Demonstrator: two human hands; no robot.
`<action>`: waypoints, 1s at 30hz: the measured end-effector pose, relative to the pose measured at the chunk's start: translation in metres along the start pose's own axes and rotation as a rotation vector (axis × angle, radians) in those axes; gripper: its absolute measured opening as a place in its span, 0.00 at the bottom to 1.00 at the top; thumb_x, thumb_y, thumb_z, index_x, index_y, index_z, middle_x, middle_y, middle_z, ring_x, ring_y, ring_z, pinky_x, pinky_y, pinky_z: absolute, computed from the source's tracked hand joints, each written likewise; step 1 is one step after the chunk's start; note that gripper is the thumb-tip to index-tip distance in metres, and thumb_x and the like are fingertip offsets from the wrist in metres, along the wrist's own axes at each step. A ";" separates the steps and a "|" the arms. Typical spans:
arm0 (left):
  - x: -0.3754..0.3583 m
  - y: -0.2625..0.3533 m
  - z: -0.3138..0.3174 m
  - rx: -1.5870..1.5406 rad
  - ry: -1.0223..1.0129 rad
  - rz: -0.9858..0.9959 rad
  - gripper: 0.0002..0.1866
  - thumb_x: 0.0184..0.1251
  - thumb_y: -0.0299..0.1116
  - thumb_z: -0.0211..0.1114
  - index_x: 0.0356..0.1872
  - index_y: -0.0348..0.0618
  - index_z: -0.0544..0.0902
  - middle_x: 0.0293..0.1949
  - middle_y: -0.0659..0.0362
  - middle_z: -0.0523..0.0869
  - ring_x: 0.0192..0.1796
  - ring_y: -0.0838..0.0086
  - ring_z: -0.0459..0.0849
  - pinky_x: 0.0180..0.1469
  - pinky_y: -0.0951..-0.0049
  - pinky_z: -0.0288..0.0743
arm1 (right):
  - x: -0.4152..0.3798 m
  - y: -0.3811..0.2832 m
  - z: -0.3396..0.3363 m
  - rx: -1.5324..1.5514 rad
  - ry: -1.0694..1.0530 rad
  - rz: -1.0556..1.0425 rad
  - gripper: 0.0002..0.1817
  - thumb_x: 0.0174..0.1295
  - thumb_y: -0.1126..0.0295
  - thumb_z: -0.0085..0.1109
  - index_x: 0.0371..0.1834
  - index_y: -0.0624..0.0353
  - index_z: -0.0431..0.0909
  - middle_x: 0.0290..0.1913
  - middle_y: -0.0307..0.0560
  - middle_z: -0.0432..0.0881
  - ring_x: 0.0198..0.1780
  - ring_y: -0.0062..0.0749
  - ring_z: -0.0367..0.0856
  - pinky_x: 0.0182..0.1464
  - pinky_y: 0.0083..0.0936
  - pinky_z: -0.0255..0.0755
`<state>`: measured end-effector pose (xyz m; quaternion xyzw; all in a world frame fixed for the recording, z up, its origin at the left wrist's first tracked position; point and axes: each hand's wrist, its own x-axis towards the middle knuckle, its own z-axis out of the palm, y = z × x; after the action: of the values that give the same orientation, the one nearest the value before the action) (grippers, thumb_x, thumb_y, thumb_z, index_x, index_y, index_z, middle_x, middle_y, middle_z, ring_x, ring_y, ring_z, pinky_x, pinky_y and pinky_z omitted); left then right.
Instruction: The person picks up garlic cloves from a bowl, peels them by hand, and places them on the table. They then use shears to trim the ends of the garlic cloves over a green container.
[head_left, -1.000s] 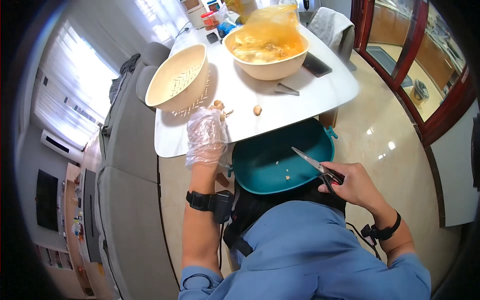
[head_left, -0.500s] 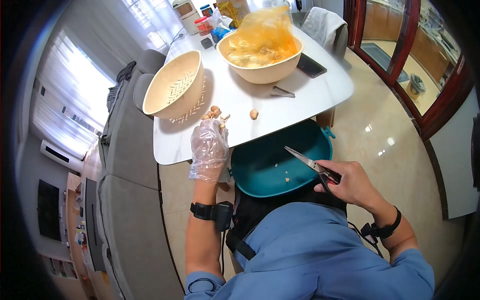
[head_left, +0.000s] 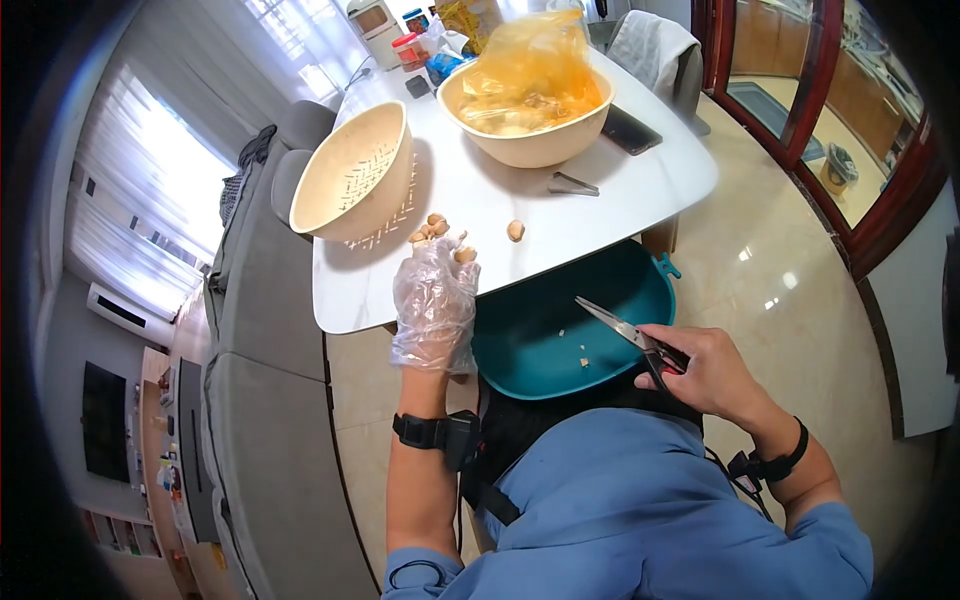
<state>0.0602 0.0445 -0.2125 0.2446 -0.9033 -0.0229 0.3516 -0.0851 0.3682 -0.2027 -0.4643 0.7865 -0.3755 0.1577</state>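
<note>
My left hand [head_left: 436,305], in a clear plastic glove, is at the table's near edge. Its fingers are closed on a small tan-brown piece [head_left: 465,256], whose kind I cannot make out. Just beyond the fingertips lies a little pile of similar brown lumps [head_left: 432,227], and a single lump [head_left: 515,231] sits apart to the right. My bare right hand [head_left: 705,370] grips scissors [head_left: 625,333] by the dark handles, with the blades pointing up-left over a teal basin [head_left: 520,383]. A few small pale bits lie in that basin.
A tilted cream colander [head_left: 350,170] stands left on the white table [head_left: 460,190]. Behind are a cream bowl [head_left: 530,150] with an orange plastic bag [head_left: 535,65], a phone [head_left: 630,130] and metal tweezers [head_left: 574,185]. A grey sofa [head_left: 265,400] runs along the left.
My left hand has drawn slightly right from the pile, and a brown piece now shows at its fingertips. The right hand and scissors look nearly unchanged; the view has shifted a little.
</note>
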 end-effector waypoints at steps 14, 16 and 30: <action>0.019 0.015 0.026 -0.238 -0.138 -0.141 0.13 0.64 0.35 0.75 0.45 0.39 0.90 0.33 0.47 0.89 0.40 0.52 0.89 0.48 0.56 0.80 | -0.004 0.005 -0.003 0.044 0.010 0.015 0.31 0.53 0.61 0.84 0.60 0.60 0.86 0.33 0.56 0.87 0.32 0.46 0.85 0.40 0.35 0.80; 0.020 0.016 0.021 -0.240 -0.143 -0.129 0.15 0.64 0.35 0.75 0.45 0.36 0.89 0.34 0.46 0.90 0.38 0.54 0.89 0.46 0.58 0.81 | -0.004 0.006 -0.004 0.032 0.007 0.012 0.31 0.53 0.61 0.84 0.60 0.60 0.86 0.34 0.56 0.87 0.32 0.46 0.85 0.40 0.35 0.80; 0.021 -0.062 -0.028 -0.041 0.142 -0.164 0.10 0.65 0.33 0.73 0.45 0.41 0.90 0.40 0.48 0.90 0.45 0.54 0.89 0.53 0.57 0.82 | -0.007 0.017 -0.001 0.040 0.033 0.015 0.32 0.51 0.62 0.85 0.60 0.62 0.86 0.34 0.56 0.88 0.32 0.42 0.87 0.41 0.31 0.81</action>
<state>0.0917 -0.0162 -0.1916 0.3115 -0.8525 -0.0527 0.4164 -0.0922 0.3799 -0.2148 -0.4486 0.7849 -0.3977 0.1568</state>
